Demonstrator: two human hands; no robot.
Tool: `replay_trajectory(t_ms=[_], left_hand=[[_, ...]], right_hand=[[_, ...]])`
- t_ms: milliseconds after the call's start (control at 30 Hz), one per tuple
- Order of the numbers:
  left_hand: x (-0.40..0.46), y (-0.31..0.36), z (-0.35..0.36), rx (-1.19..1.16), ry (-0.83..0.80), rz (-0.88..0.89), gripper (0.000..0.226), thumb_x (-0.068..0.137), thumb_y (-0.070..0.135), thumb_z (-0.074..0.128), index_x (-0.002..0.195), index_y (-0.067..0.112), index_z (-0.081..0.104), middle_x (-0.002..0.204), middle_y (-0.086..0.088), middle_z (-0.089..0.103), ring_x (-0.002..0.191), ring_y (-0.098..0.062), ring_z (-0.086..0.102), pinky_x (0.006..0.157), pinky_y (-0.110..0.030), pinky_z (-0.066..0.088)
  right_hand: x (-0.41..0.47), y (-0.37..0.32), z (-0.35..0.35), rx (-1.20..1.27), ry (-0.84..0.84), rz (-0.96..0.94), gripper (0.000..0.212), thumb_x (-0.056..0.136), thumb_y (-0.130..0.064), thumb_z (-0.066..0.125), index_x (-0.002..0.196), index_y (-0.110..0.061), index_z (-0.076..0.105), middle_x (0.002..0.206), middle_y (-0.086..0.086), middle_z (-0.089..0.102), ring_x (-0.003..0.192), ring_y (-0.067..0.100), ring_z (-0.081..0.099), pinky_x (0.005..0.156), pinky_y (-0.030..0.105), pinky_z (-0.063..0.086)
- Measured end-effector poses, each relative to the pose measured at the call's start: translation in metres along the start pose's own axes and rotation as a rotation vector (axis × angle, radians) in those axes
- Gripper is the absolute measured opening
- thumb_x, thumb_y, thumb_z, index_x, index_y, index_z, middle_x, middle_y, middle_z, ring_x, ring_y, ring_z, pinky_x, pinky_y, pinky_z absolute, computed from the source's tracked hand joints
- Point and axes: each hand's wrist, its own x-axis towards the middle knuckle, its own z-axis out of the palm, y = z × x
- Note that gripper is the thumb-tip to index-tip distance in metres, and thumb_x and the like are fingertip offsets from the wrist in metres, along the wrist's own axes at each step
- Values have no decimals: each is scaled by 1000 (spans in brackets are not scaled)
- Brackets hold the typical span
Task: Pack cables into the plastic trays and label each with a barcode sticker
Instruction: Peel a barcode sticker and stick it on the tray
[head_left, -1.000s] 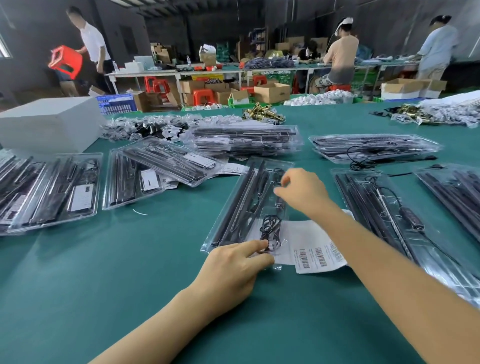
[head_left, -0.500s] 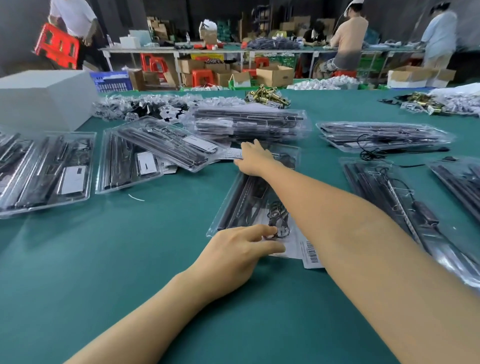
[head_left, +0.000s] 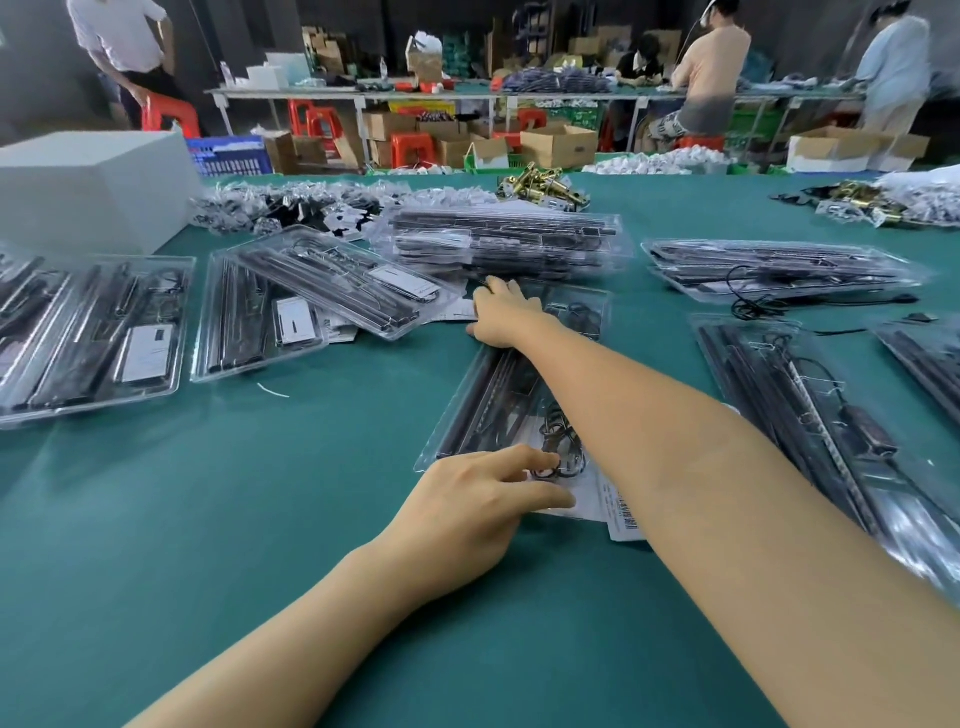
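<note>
Clear plastic tray (head_left: 483, 400) lies under both hands, left (head_left: 467, 499) and right (head_left: 501, 312).

Right hand (head_left: 501, 314) stretched far forward, palm down, arm crossing above the left hand (head_left: 470, 506), fingers spread flat

Teal green table (head_left: 260, 519), clear trays (head_left: 98, 338), seemingly black cables (head_left: 558, 447), white striped barcode sticker (head_left: 621, 512)

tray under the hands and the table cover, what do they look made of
Tray: apparently thin clear plastic, glossy; the dark cables inside show through it and its rim catches glare. Table cover: seemingly a matte green fabric or felt-like mat, without sharp reflections; which one is unclear.
</note>
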Motion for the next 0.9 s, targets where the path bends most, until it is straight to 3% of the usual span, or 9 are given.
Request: replay_trajectory(t_ms=[33,100,167,267,400,500,800,900], left_hand=[[0,0,0,-2,-1,1,53,78,-1,34,99,24,75,113,0,68,80,-21,68,56,-32,54],[0,-1,-1,-2,0,-4,51,78,-3,36,98,24,75,112,0,69,79,-20,68,55,-31,54],[0,-1,0,-12,3,-14,50,75,-8,44,96,24,76,111,0,69,79,-19,68,54,-31,53],[1,-1,-1,-19,5,-18,48,77,-7,43,95,23,76,111,0,69,79,-20,68,55,-31,53],[0,-1,-2,-32,-4,-16,49,80,-3,37,95,23,76,112,1,69,81,-19,68,57,-30,53],[0,-1,-3,-38,-8,-16,48,78,-5,39,94,22,76,113,1,68,82,-19,68,60,-31,54],[1,-1,-2,-59,10,-24,46,73,-11,52,93,23,76,112,2,69,82,-18,68,59,-31,54],[0,0,-2,-60,13,-22,46,73,-9,50,92,23,76,112,2,69,81,-17,69,58,-30,54]], right_hand=[[0,1,0,31,-34,13,48,100,-33,44,141,-12,30,156,14,20,145,35,13,111,53,19],[-1,3,-1,46,-20,27,50,100,-36,44,140,-12,26,147,20,37,138,36,29,107,51,26],[-3,0,-2,4,59,8,41,98,-35,48,131,-13,37,128,16,54,117,35,50,98,47,36],[-2,-4,0,-57,110,-37,19,99,-30,47,108,-14,52,118,10,57,110,32,53,89,42,38],[-4,2,-5,-36,59,-102,39,97,-35,52,133,-20,49,133,8,46,121,33,45,95,49,40],[-4,10,-7,-29,50,-138,44,95,-39,54,136,-23,47,133,8,43,122,32,43,96,53,39],[-12,26,4,237,242,-214,45,94,-35,59,136,-22,50,138,2,52,124,26,48,99,45,42],[-21,29,4,581,410,-232,39,95,-32,58,129,-15,55,128,2,59,115,21,54,94,34,44]])
